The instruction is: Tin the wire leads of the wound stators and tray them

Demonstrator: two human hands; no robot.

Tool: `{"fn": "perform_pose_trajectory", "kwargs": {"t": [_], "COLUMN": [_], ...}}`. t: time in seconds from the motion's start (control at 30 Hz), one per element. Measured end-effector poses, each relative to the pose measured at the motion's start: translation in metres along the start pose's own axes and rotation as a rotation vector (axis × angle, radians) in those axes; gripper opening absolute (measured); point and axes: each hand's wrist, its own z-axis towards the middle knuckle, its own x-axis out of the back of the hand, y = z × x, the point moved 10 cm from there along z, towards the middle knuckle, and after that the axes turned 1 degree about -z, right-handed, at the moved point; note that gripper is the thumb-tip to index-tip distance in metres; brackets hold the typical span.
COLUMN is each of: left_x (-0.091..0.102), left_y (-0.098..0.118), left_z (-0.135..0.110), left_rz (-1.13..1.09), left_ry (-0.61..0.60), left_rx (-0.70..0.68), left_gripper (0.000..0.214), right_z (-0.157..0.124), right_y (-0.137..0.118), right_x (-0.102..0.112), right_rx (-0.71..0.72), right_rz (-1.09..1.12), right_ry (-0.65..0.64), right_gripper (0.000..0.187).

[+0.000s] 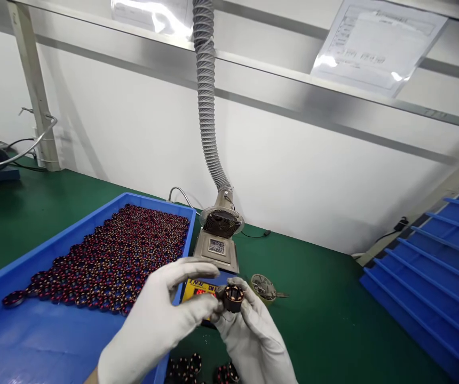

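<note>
Both my hands wear white gloves and meet over the green bench. My right hand [253, 333] pinches a small round wound stator ring [232, 297] between its fingertips. My left hand [161, 320] curls beside it, thumb and fingertips touching the ring's left side. The ring is dark with copper windings inside. Behind the hands sits a small solder station [216, 249] with a yellow front panel [197, 288].
A blue tray [21, 341] at left holds several rows of red-wound stator rings [109, 261]. A grey ribbed fume hose [207, 96] drops to the station. A small round tin [263, 287] lies right of it. Stacked blue trays [437, 277] stand at right. More rings [191, 368] lie near the bottom edge.
</note>
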Motion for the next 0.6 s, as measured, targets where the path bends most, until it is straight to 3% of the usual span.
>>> {"fn": "perform_pose_trajectory", "kwargs": {"t": [0.07,0.13,0.23,0.33,0.37,0.5,0.6], "left_x": [-0.016,-0.024,-0.016,0.005,0.007,-0.03,-0.041], "left_y": [-0.004,-0.001,0.001,-0.008,-0.011,-0.021,-0.03], "left_z": [0.003,0.002,-0.004,-0.007,-0.007,-0.004,-0.004], "left_rz": [0.031,-0.037,-0.164,-0.261,-0.274,-0.374,-0.536], "left_ry": [-0.111,-0.135,-0.055,0.112,0.125,-0.067,-0.027], "left_rx": [0.023,-0.039,-0.109,-0.02,0.026,0.202,0.214], "left_gripper": [0.021,0.019,0.013,0.002,0.008,0.027,0.011], "right_z": [0.0,0.002,0.003,-0.004,-0.009,-0.041,-0.055], "right_y": [-0.002,-0.004,-0.014,-0.034,-0.04,-0.051,-0.047], "right_x": [0.002,0.006,0.017,0.019,0.017,-0.003,-0.02], "right_rx": [0.031,0.081,0.225,0.481,0.578,0.938,1.069], "right_rz": [-0.024,-0.063,-0.161,-0.342,-0.413,-0.767,-0.979], "right_ry": [0.02,0.05,0.126,0.183,0.2,0.305,0.329], "right_gripper": [0.026,0.028,0.029,0.026,0.026,0.029,0.039]}}
